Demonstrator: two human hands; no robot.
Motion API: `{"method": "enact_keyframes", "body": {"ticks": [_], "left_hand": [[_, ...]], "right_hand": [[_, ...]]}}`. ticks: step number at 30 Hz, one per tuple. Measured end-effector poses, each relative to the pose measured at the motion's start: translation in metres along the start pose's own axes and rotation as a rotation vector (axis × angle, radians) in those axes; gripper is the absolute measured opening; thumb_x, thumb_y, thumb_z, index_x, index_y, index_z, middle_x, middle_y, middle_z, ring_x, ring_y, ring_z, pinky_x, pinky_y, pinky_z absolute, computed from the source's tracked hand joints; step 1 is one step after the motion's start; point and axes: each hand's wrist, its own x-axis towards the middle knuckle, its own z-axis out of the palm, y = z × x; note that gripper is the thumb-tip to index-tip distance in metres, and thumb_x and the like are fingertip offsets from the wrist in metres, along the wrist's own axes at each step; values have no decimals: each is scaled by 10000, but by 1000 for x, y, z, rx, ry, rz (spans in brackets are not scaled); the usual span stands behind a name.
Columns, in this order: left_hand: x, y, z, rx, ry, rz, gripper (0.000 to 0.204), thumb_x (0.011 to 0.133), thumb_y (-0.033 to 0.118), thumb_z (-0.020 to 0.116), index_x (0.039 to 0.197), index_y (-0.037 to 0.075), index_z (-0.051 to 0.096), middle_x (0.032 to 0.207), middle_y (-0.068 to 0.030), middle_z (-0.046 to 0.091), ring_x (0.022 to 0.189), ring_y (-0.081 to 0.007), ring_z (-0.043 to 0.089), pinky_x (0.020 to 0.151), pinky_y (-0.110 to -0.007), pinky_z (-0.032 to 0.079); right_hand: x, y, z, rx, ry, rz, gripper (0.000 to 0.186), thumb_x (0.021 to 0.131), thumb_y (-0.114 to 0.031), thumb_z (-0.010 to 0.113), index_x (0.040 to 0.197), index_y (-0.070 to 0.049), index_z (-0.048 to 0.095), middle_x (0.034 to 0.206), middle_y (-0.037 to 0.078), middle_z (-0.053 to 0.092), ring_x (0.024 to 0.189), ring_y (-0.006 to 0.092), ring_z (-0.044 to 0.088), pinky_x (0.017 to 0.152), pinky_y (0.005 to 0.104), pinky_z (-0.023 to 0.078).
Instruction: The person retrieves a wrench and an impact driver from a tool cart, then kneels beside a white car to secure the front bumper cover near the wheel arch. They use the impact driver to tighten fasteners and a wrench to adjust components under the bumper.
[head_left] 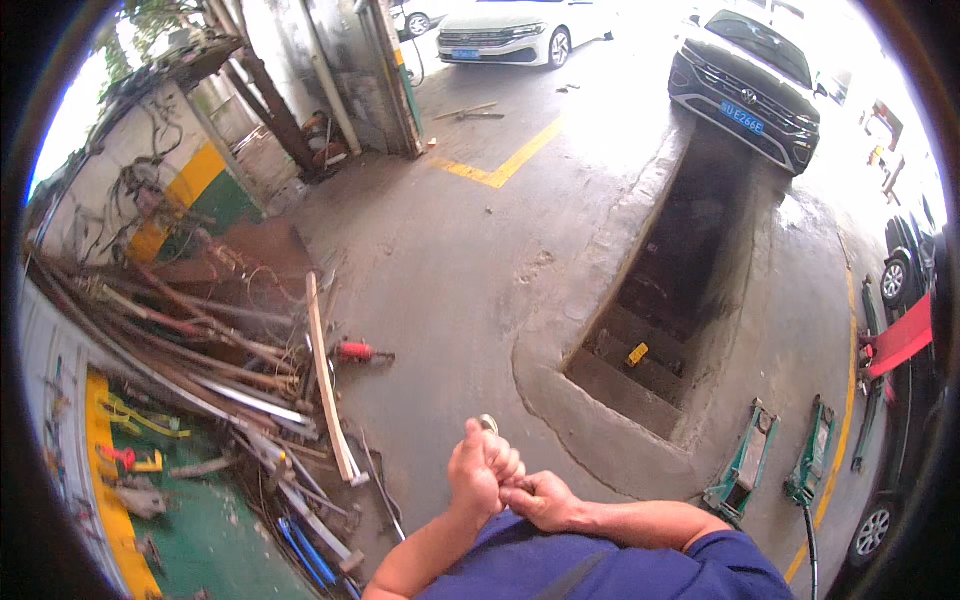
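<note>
My left hand (478,468) is closed in front of my body, its thumb pointing up. A small shiny rounded metal end (488,423) sticks out above its fingers; the rest of that piece is hidden in the fist. Touching the lower side of the left hand, my right hand (543,500) is closed too, fingers curled inward. Whatever the right fingers may grip is hidden. Both hands are held up over the concrete floor, short of the near end of an inspection pit (620,392).
Pit steps hold a yellow object (638,354). A black car (745,85) stands over the pit's far end. Two green floor jacks (745,465) are at right. Metal bars and pipes (215,350), a wooden strip (325,380) and a red tool (357,351) lie at left.
</note>
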Motion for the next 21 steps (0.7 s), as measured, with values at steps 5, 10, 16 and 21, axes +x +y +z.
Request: {"method": "enact_keyframes", "body": {"ticks": [5,10,16,21], "left_hand": [[188,109,33,27,-386,-67,484,1002,532,375,919,86,545,802,-53,553,753,-178,521,713,-325,415],[345,170,71,507,-632,-415,395,1055,309,333,1232,18,534,1093,-98,634,923,-149,630,796,-289,503],[551,171,129,464,-582,-437,342,1046,288,363,1115,0,535,1001,-136,647,832,-202,665,729,-332,564],[731,203,184,760,-508,-272,335,1046,302,398,1068,5,552,799,-62,608,735,-151,612,690,-311,523]], "right_hand": [[149,-128,-61,507,97,104,447,983,-436,477,676,-117,537,600,-12,486,474,101,424,440,272,333],[239,-231,-151,1035,243,108,483,999,-509,363,809,-100,534,667,15,524,546,132,481,423,254,317],[379,-250,-294,772,425,-148,450,1013,-423,382,977,-39,615,850,53,625,756,167,574,682,313,469],[472,-303,-463,260,763,-292,285,971,-244,491,1071,-14,625,990,35,628,965,120,547,873,282,427]]}}
